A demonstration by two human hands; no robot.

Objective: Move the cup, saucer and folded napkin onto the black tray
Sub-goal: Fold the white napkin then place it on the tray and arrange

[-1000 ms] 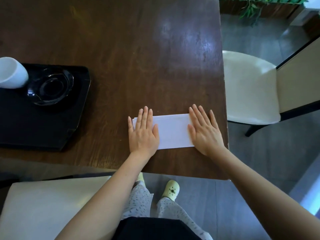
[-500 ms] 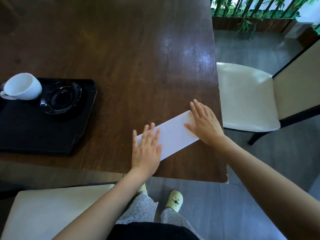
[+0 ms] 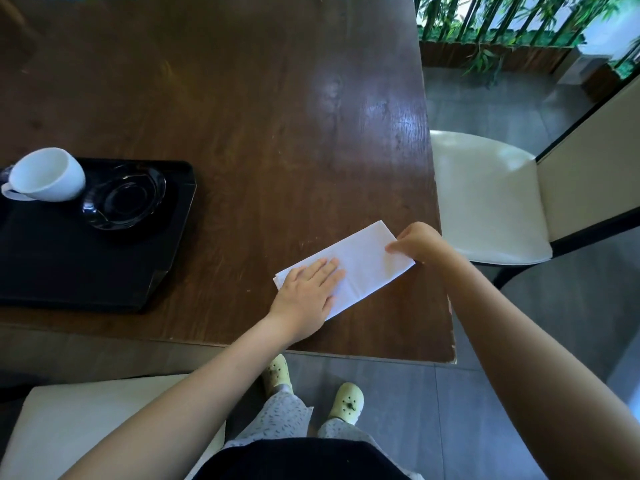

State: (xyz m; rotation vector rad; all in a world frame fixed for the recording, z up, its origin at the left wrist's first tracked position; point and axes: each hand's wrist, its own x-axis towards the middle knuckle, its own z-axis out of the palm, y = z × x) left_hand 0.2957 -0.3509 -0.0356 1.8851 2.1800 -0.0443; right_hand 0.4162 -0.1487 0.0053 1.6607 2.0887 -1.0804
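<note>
White paper lies under my left hand [image 3: 306,289], which is spread flat, palm down, fingers together and stretched out, pressing the near-left end of the napkin [image 3: 360,268] against the table [image 3: 259,116] without gripping it. My right hand [image 3: 420,242] is curled at the far-right end of the napkin, thumb on top and the other fingers bent out of sight past the edge, so it looks like a pinch on that corner, though I cannot tell how much of the paper is between the fingers. The napkin is a long folded strip lying on a slant, its left end nearer to me and its right end farther away, close to the table's right edge. It is still on the dark brown wood, well apart from the tray [image 3: 69,258], which sits to the left near the table's near edge. On the tray's far part rests the saucer [image 3: 123,200], black and glossy, and just left of it, touching or nearly so, the white cup [image 3: 46,174] lies tipped on its side with its mouth toward the far right and its handle to the left. To the right of the table stands a cream chair [image 3: 485,199], with green plants [image 3: 502,26] beyond it on the far side. Below the table's near edge I see my pale green shoes [image 3: 346,400] on the grey floor, and another cream seat [image 3: 86,427] to the near left.
</note>
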